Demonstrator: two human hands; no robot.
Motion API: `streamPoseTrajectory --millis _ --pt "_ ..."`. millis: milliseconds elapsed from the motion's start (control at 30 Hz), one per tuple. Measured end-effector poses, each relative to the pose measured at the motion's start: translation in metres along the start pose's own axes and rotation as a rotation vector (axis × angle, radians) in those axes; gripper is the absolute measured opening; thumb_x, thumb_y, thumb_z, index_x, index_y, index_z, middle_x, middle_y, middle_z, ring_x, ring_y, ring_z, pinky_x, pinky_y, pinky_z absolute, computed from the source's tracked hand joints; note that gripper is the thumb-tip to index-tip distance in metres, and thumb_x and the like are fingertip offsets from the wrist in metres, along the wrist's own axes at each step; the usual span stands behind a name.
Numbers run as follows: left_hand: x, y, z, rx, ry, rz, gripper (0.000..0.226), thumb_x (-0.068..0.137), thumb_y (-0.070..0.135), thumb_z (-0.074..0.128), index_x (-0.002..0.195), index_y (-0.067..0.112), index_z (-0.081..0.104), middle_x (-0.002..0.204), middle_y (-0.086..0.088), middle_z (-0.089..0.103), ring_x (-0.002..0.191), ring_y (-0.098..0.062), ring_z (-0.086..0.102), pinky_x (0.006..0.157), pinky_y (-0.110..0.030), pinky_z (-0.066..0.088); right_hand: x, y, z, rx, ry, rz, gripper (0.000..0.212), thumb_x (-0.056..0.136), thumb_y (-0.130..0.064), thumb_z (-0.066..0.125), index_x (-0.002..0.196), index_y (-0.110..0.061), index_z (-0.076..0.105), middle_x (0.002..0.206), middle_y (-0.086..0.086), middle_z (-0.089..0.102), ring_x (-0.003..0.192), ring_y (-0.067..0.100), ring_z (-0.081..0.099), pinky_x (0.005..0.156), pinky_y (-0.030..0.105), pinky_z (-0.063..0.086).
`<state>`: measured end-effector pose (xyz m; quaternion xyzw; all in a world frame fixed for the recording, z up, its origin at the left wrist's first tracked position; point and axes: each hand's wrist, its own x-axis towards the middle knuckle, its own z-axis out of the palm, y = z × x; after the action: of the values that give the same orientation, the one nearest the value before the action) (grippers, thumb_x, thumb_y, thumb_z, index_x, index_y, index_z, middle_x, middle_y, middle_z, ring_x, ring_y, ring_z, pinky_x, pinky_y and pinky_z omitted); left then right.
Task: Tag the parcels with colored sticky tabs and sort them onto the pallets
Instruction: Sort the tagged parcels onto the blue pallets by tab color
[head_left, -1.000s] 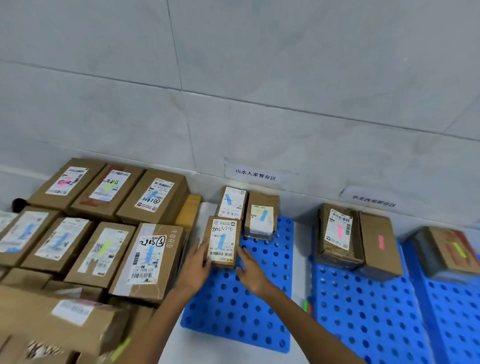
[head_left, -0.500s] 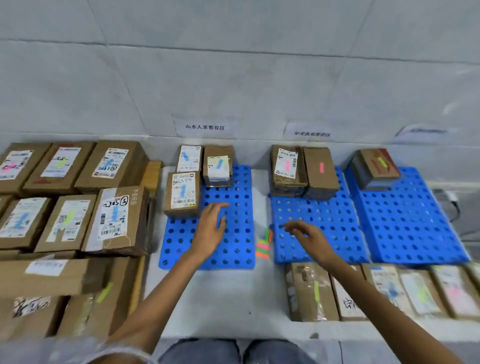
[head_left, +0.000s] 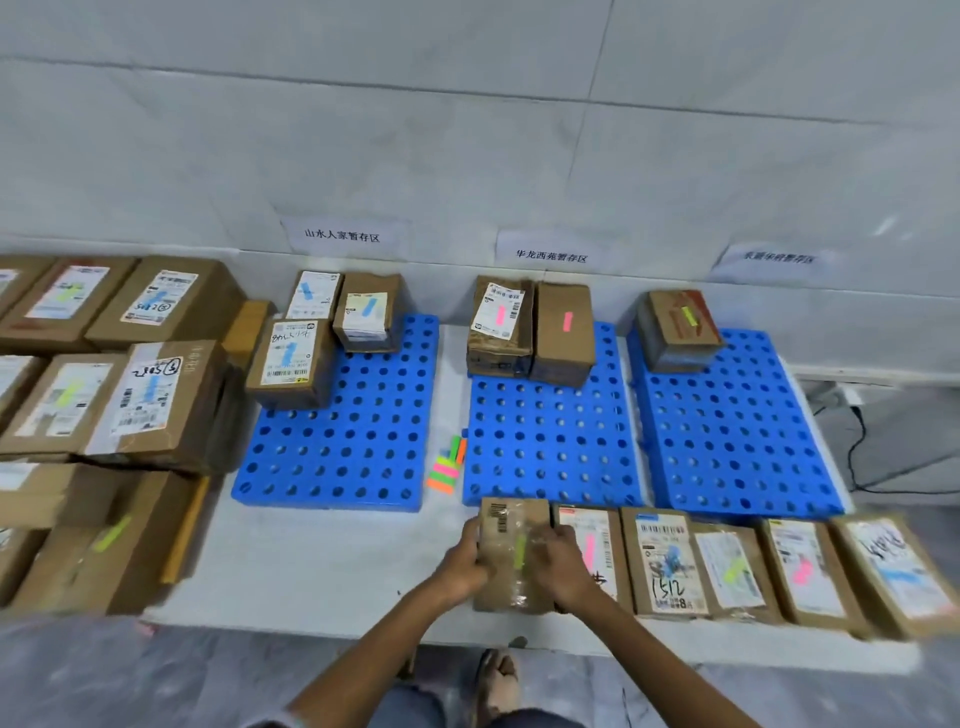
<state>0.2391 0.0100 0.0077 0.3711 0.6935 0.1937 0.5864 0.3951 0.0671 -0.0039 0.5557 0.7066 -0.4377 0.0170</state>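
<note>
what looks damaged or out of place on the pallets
The pink-tabbed parcel at the back left of the middle pallet looks battered: its front wall is creased and crumpled. Tab colours match within each pallet, so nothing looks mis-sorted.

Boxes (head_left: 13, 382) at left edge: cut off. Third wall sign (head_left: 777, 257) (upper right): too blurred to read. Rightmost parcel (head_left: 898, 571), lower right: label smeared.

Green-tabbed brown parcel (head_left: 510, 555) lies at the middle blue pallet's (head_left: 550, 441) near edge
</note>
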Motion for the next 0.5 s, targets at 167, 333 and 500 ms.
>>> streamPoseTrajectory --millis 167,333,500 --pt "-0.005 0.010 -0.003 0.089 0.197 0.035 0.051 0.092 0.014 0.048 0.140 0.026 0.033 0.133 -0.004 0.052 0.114 -0.020 0.055 0.086 -0.025 0.048 -0.013 -0.020 -0.018 0.239 0.067 -0.031 0.029 0.090 -0.005 0.052 0.114 -0.019 0.057 0.123 0.010 0.052 0.114 0.024 0.052 0.097 0.031 0.046" --pt "-0.024 0.040 -0.045 0.127 0.129 0.305 0.027 0.092 0.020 0.056 0.115 0.033 0.052 0.119 0.003 0.052 0.098 -0.010 0.055 0.074 -0.012 0.048 -0.030 -0.038 -0.049 0.471 0.202 -0.130 0.023 0.090 -0.010 0.058 0.102 -0.030 0.061 0.118 0.000 0.045 0.100 0.003 0.053 0.084 0.012 0.047" --pt "-0.014 0.103 -0.065 0.123 0.122 0.493 0.030 0.091 0.020 0.058 0.118 0.032 0.057 0.120 0.000 0.049 0.101 -0.007 0.054 0.077 -0.012 0.048 -0.035 -0.052 -0.100 0.582 0.364 -0.234 0.025 0.091 -0.015 0.058 0.107 -0.033 0.062 0.119 -0.007 0.049 0.108 0.003 0.054 0.079 0.017 0.048"
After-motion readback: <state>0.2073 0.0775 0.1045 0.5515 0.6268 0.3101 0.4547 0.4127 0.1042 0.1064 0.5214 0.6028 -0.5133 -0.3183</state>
